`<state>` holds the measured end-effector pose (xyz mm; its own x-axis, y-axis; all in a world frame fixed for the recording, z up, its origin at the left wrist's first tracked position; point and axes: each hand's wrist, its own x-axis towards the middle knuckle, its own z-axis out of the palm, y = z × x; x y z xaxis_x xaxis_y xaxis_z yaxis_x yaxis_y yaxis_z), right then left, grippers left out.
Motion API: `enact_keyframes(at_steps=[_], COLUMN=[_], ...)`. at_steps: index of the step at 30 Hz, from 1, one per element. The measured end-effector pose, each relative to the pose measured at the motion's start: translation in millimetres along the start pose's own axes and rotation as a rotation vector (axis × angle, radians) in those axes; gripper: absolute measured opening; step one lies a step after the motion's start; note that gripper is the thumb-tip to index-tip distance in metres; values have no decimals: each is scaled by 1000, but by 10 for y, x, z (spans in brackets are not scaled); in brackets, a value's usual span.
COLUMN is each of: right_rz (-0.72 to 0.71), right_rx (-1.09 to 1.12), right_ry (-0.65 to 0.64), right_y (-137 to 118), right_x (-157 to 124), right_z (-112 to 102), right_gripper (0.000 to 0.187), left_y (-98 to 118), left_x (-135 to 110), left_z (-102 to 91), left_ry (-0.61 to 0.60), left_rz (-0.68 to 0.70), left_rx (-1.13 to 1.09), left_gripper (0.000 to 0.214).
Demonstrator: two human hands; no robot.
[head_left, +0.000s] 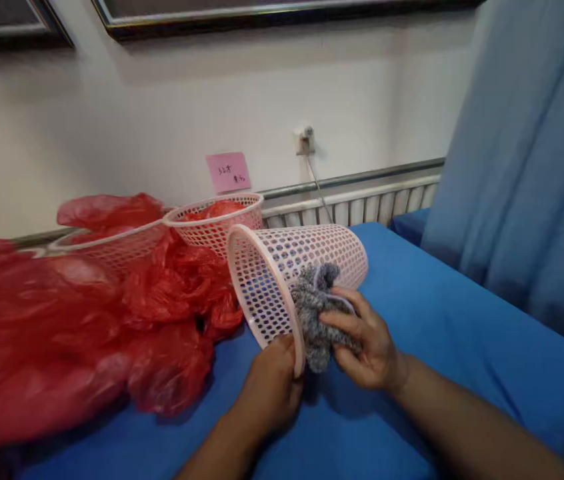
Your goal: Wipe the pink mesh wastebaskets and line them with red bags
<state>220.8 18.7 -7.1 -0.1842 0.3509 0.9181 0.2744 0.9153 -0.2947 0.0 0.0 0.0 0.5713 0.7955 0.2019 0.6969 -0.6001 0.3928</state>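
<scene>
A pink perforated basket (307,260) lies on its side on the blue table (437,313), mouth turned toward me. My left hand (272,383) grips the lower rim of that basket with closed fingers. My right hand (365,340) is closed on a grey fuzzy cloth (312,307) and presses it against the basket's outer wall, near the rim. A pale cord runs over the cloth.
Crumpled red plastic bags (82,320) cover the left of the table. Two more pink baskets (222,220) with red bags in them stand behind. A pink note (228,172) and a socket (305,141) are on the wall. A blue curtain (537,167) hangs at right.
</scene>
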Motion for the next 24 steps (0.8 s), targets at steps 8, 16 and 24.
enact_keyframes(at_steps=[8, 16, 24], right_rz=[824, 102, 9], right_rx=[-89, -98, -52], right_ry=[482, 37, -108], right_y=[731, -119, -114], right_x=[75, 67, 29], right_z=[-202, 28, 93], right_gripper=[42, 58, 57], left_y=[-95, -29, -12], left_x=[31, 42, -51], left_z=[1, -61, -64], left_ry=[-116, 1, 484], left_rz=[-66, -63, 145], left_rx=[188, 209, -204], left_gripper=[52, 33, 43])
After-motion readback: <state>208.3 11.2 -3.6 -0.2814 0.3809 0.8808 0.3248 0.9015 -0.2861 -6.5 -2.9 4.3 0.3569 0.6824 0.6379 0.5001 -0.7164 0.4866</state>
